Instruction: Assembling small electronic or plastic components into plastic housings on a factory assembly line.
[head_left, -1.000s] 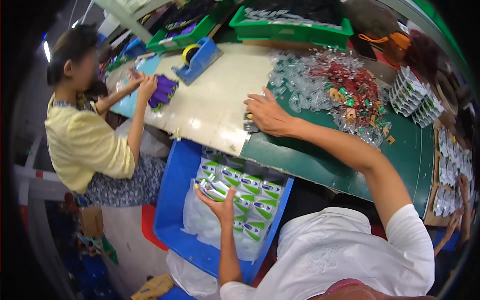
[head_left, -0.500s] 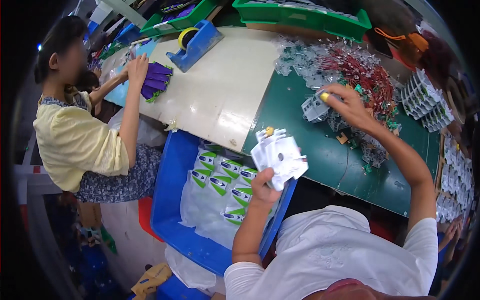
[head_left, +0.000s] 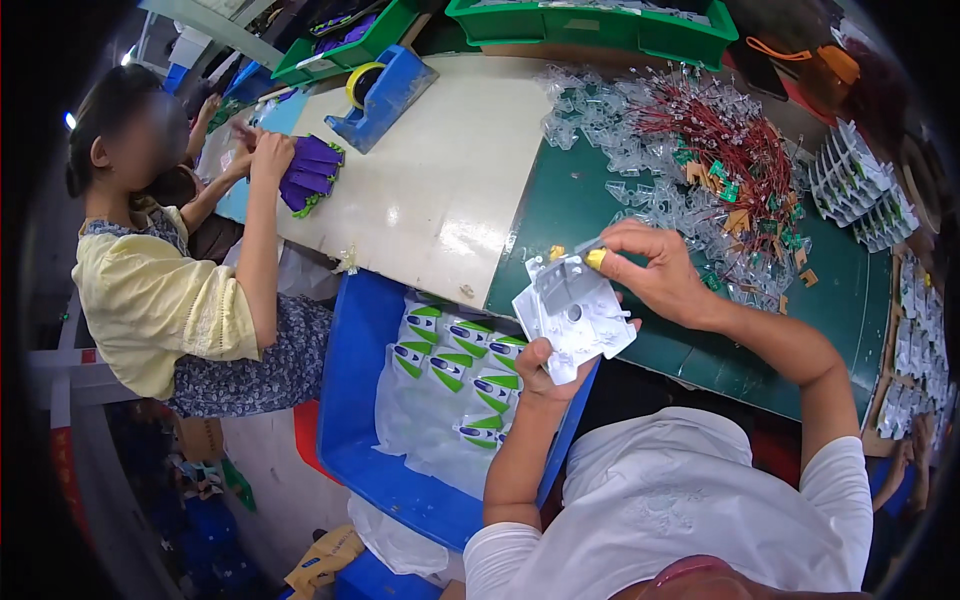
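My left hand grips a white moulded plastic housing from below, above the edge between the blue bin and the table. The housing has a round dark hole near its middle. My right hand, with a yellow covering on one fingertip, pinches a translucent grey plastic piece against the upper part of the housing. Whether that piece is seated or only resting there I cannot tell. A small orange-yellow part shows at the housing's top edge.
Clear plastic pieces, red-wired parts and small green boards heap on the green mat. The blue bin holds white-and-green parts. Nearby are a blue tape dispenser, stacked white parts and a co-worker handling purple pieces.
My right hand has moved left from the heap, bringing the translucent grey piece onto the white housing. My left hand still holds the housing, slightly shifted to the right.
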